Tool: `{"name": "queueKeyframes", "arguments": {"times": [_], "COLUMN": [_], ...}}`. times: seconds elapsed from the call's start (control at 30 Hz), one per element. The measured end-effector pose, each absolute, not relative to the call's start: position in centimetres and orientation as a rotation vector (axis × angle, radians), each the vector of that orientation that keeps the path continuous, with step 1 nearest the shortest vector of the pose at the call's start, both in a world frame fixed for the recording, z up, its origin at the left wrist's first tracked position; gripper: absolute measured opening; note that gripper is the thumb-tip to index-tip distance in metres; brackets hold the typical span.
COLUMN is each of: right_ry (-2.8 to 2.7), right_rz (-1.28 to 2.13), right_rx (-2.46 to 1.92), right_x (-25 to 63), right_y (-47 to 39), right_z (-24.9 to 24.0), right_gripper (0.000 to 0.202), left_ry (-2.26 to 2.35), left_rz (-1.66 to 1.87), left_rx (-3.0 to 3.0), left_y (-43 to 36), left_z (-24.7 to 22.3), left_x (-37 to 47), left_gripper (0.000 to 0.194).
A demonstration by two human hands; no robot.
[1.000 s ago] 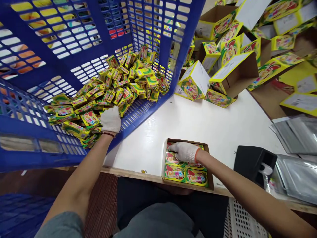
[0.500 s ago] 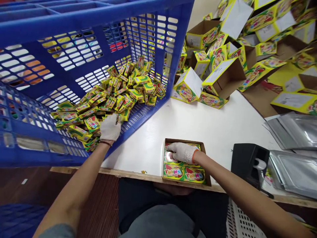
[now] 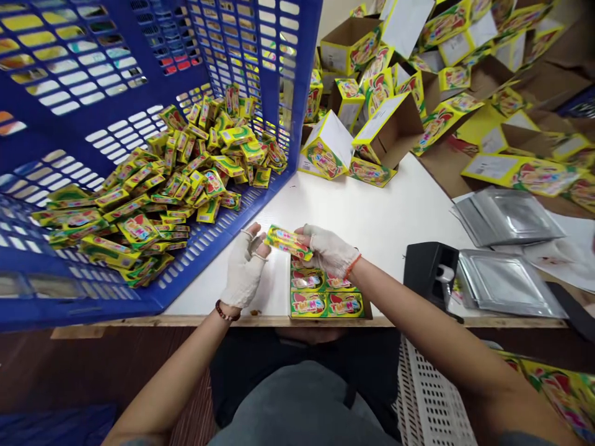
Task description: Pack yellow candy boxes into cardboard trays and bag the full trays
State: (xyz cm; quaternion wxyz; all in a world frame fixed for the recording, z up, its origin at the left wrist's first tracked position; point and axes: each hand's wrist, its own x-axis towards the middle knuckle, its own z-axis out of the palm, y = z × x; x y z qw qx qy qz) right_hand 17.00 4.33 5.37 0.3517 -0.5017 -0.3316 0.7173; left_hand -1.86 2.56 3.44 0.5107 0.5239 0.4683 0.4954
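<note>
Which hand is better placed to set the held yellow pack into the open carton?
Probably the right hand: it grips the yellow pack and reaches across the carton. The left hand is open, off to the carton's left.

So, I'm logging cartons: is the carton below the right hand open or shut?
Open: the carton shows TWINS packs inside from above.

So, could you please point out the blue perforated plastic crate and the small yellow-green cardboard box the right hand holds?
Blue perforated plastic crate [image 3: 160, 91]: head view, solid wall band.
Small yellow-green cardboard box [image 3: 287, 241]: head view, printed face.
</note>
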Motion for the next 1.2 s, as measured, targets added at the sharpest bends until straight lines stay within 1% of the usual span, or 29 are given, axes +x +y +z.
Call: {"name": "queueKeyframes", "arguments": {"times": [0.07, 0.1, 0.17, 0.23, 0.3, 0.37, 0.47, 0.53, 0.63, 0.7, 0.77, 0.83, 0.87, 0.93, 1.0, 1.1, 1.2], "right_ry": [-0.977, -1.121, -1.533, -1.950, -2.202, -2.302, -2.381, -2.542, -2.789, -2.763, -2.626, -2.514, -2.496, -2.532, -2.606, -2.657, -2.584], "right_rz": [1.537, 1.390, 1.043, 0.609, 0.208, -0.053, -0.240, -0.242, -0.055, 0.174, 0.439, 0.653, 0.707, 0.708, 0.629, 0.549, 0.617], "right_rx": [-1.421, -1.498, -1.618, -1.621, -1.548, -1.483, -1.398, -1.345, -1.417, -1.609, -1.809, -1.936, -1.978, -2.045, -2.087, -2.085, -2.039], "right_x": [17.0, 17.0, 17.5, 18.6, 20.0, 21.3, 22.1, 21.9, 21.6, 21.9, 22.2, 22.3, 22.1, 21.3, 20.2, 19.0, 19.3], "right_y": [3.3, 2.8, 2.0, 1.6, 1.5, 1.5, 1.5, 1.3, 1.5, 2.1, 2.9, 3.6, 3.9, 4.2, 4.3, 4.3, 4.2], "right_z": [4.9, 4.8, 4.9, 5.2, 5.7, 6.1, 6.6, 7.0, 7.0, 6.3, 5.4, 4.5, 4.2, 3.8, 3.7, 3.6, 3.4], "right_gripper": [0.027, 0.022, 0.017, 0.020, 0.028, 0.030, 0.028, 0.025, 0.025, 0.026, 0.025, 0.025, 0.025, 0.026, 0.029, 0.033, 0.030], "left_ry": [1.001, 0.962, 0.989, 1.125, 1.275, 1.375, 1.371, 1.279, 1.224, 1.328, 1.373, 1.229, 1.134, 1.018, 1.017, 1.029, 1.039], "left_rz": [1.078, 1.018, 0.948, 0.893, 0.773, 0.587, 0.327, 0.222, 0.212, 0.307, 0.342, 0.240, 0.173, 0.084, 0.047, 0.018, 0.029], "left_rx": [1.151, 1.144, 1.251, 1.505, 1.846, 2.148, 2.421, 2.513, 2.525, 2.492, 2.516, 2.623, 2.674, 2.738, 2.763, 2.765, 2.747], "left_y": [2.2, 2.0, 1.9, 2.2, 2.8, 3.5, 4.1, 4.2, 3.8, 3.1, 2.1, 0.6, -0.2, -1.7, -2.8, -3.5, -3.6], "left_z": [3.1, 2.8, 2.5, 2.6, 3.4, 4.5, 5.9, 6.0, 5.3, 4.4, 3.5, 2.7, 2.3, 1.6, 1.0, 0.5, 0.1], "left_x": [-0.5, 0.1, 0.9, 1.0, 0.7, 0.3, 0.5, 0.9, 1.4, 1.3, 1.2, 1.3, 1.4, 1.9, 2.3, 2.5, 2.3], "left_gripper": [0.055, 0.054, 0.045, 0.033, 0.027, 0.021, 0.013, 0.011, 0.013, 0.017, 0.017, 0.020, 0.021, 0.028, 0.035, 0.037, 0.037]}}
